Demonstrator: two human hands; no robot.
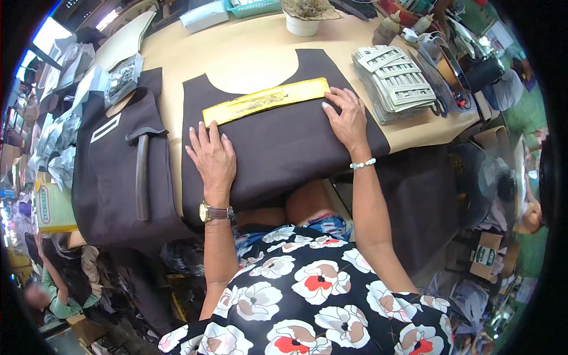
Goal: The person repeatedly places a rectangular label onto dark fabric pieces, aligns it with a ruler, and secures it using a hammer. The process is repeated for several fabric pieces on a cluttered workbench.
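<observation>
A dark brown cut fabric piece [278,148] with a scooped top edge lies flat on the table and hangs over its front edge. Across it rests a long yellow strip [269,99], worn in the middle and tilted up to the right. My left hand [212,158] lies open on the fabric, its fingertips at the strip's left end. At the other end, my right hand [349,118] has its fingers against the strip's tip and its thumb apart, on the cloth. Neither hand grips anything that I can see.
At left, a hammer [142,171] lies on another dark fabric piece [106,189] beside a pale rectangular frame [106,128]. A tray of small parts [123,80] stands behind. Stacked pale slotted pieces [396,83] are at right; a white pot [302,25] is at the back.
</observation>
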